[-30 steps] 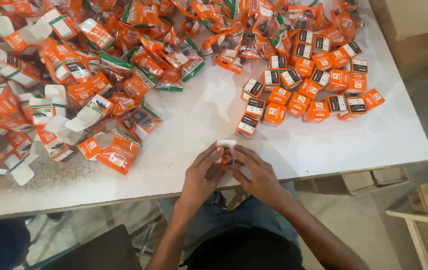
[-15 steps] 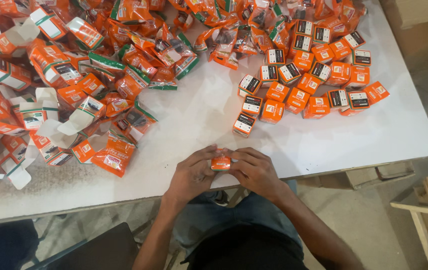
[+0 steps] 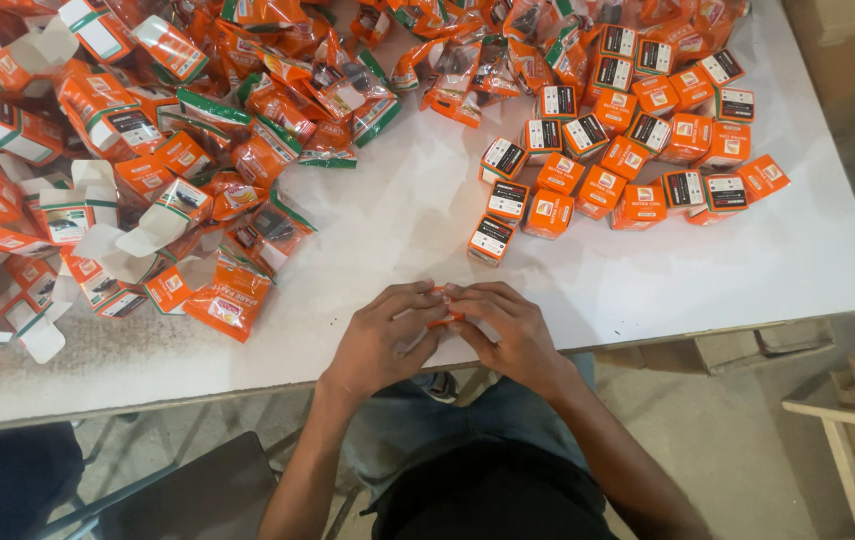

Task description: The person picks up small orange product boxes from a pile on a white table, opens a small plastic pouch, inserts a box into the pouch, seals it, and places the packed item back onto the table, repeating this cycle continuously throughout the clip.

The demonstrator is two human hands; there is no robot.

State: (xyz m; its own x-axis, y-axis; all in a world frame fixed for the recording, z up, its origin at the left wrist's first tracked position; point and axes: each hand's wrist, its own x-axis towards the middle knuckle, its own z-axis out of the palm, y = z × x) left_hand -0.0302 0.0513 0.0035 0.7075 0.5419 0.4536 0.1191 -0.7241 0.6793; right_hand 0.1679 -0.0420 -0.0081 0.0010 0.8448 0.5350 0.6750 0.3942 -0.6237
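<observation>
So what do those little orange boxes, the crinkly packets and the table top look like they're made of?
The closed orange boxes look like thin printed cardboard: crisp folded edges, matte faces. The open boxes show white flaps inside. The orange packets look like glossy plastic film, wrinkled and shiny. The white table seems a smooth laminate or painted board; which, I cannot tell.

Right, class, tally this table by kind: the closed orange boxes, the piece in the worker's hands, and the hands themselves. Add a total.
closed orange boxes, grouped at right: about 25
orange piece, held between both hands: 1
Hands: 2 (left hand, right hand)
Total: about 28
The heap of open cartons and pouches at left is too tangled to count.
</observation>
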